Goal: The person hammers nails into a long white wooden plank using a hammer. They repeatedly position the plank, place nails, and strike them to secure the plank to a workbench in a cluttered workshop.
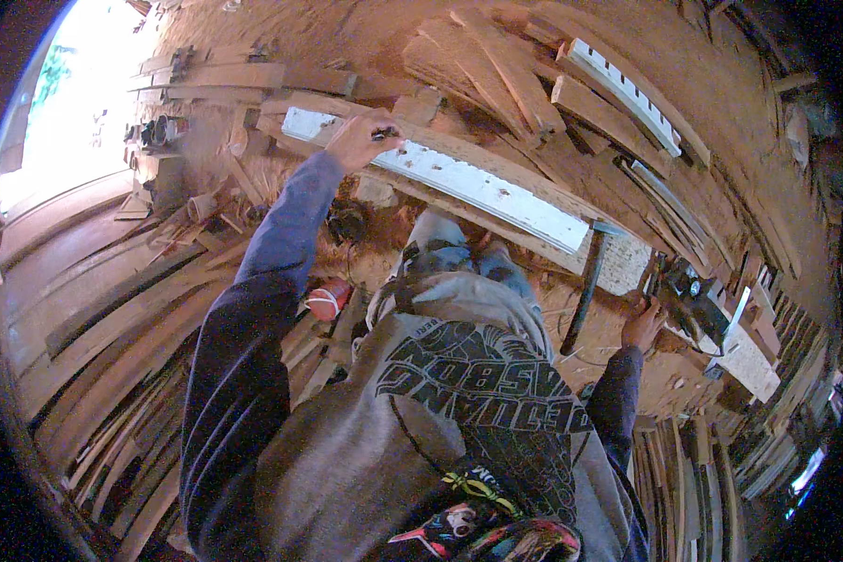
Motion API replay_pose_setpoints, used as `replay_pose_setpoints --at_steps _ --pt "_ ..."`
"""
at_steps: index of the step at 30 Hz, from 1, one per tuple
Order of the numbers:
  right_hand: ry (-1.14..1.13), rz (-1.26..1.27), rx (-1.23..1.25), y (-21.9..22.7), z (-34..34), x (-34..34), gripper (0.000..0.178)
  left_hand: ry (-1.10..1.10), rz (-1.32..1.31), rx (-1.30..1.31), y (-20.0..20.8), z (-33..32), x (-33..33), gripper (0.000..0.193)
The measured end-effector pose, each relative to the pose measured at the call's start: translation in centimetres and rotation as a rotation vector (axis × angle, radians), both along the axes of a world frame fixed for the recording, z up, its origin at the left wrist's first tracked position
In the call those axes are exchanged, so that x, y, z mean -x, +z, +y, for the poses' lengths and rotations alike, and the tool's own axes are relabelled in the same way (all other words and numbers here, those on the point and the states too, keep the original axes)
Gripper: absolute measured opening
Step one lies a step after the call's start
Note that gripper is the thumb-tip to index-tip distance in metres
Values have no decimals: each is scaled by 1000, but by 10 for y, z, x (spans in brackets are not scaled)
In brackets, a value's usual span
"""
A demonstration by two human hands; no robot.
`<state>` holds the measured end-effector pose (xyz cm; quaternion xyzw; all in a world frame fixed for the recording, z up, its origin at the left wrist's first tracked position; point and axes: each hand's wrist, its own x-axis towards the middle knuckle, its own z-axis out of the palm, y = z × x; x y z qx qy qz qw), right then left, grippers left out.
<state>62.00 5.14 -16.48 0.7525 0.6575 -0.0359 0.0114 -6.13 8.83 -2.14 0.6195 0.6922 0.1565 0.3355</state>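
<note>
A long white-painted board [482,190] with dark marks lies on a wooden beam in front of me. My left hand [363,140] is over its left part, fingers curled around something small and dark that I cannot make out. A hammer [588,290] with a dark handle rests across the board's right end, its head on the far side and its handle toward me. My right hand [642,328] is low on the right, fingers stretched toward a dark power tool [693,290]. Whether the fingertips touch the tool is hard to tell.
Several planks [487,70] lie beyond the beam, with a slotted white piece [626,94] at the far right. Stacked boards [131,375] fill the left side. A red-and-white container [329,300] sits near my left leg. Sawdust covers the ground.
</note>
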Motion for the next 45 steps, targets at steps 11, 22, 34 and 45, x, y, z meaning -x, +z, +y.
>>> replay_pose_setpoints --at_steps 11,22,34,45 --pt "-592 1417 2 134 2 116 33 9 69 -89 -16 5 12 37" --pt "-736 1935 763 252 -13 369 39 135 -44 -117 -19 7 23 32" --pt "-1021 2031 1175 258 -8 517 56 312 515 -487 -51 1 139 22" --pt "-1234 1890 1131 262 29 537 58 313 451 -484 -47 6 137 12"
